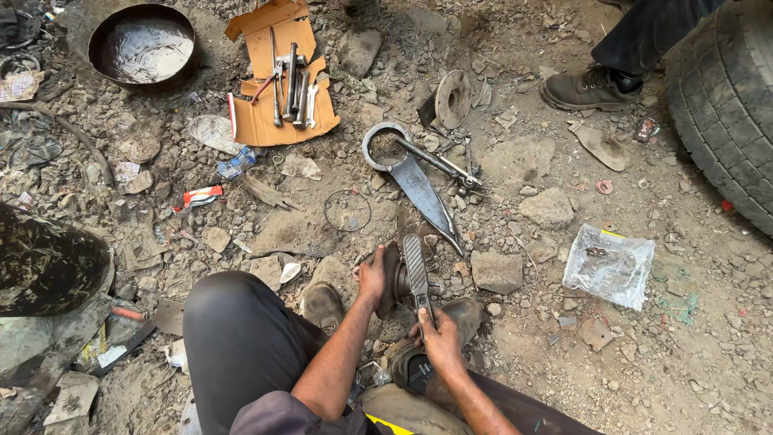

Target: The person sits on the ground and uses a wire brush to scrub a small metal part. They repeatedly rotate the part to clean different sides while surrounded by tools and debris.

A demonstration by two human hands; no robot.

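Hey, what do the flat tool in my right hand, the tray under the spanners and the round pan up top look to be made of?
The flat tool in the right hand looks like steel: grey, dull sheen, ribbed face. The tray under the spanners is cardboard: brown, torn and folded edges. The round pan seems dark, grimy metal with a thin rim, holding shiny liquid.

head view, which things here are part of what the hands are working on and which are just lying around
In hand:
- left hand on the rusty round metal hub part
- right hand gripping the flat grey metal tool set on that part

Lying about:
- grey ring-ended metal lever
- steel hand tools on brown cardboard
- dark round pan of liquid
- clear plastic bag
- black tyre
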